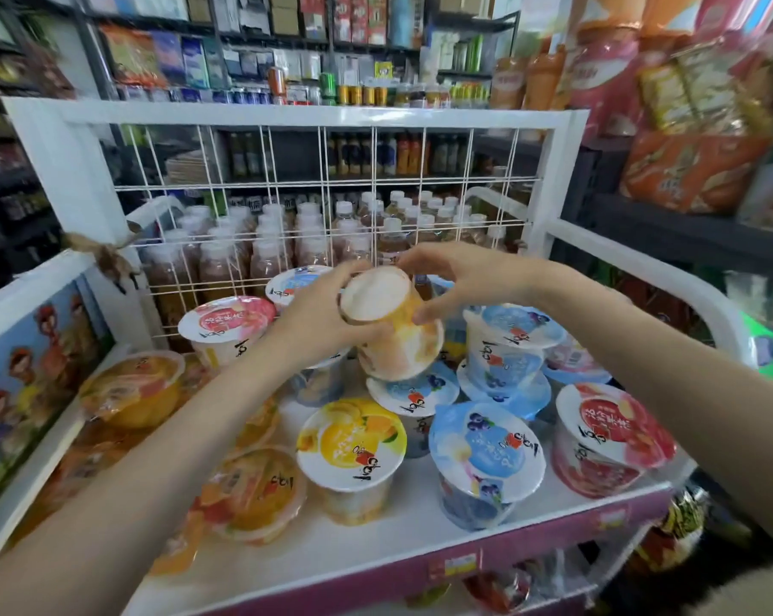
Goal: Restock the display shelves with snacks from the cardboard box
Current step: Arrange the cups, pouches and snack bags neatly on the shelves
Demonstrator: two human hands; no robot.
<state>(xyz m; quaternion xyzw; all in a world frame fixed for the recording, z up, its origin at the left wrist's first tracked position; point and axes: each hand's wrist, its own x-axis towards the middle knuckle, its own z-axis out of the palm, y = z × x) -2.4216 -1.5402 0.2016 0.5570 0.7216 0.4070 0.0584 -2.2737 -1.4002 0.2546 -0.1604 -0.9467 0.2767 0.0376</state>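
Observation:
An orange-and-white snack cup (393, 331) is held tilted, its pale base toward me, above the back middle of the white display shelf (358, 544). My left hand (318, 313) grips it from the left. My right hand (460, 282) pinches it from the right, fingers over its top edge. Below it sit several sealed cups: a yellow one (351, 442), blue ones (486, 442) (513, 331), pink ones (229, 320) (611, 424). The cardboard box is not in view.
Clear orange fruit cups (131, 389) (251, 486) lie on the shelf's left side. A white wire grid (322, 184) backs the shelf, with capped bottles (264, 251) behind it. Packed store racks (686, 126) stand at right and behind. A purple price strip (464, 557) edges the front.

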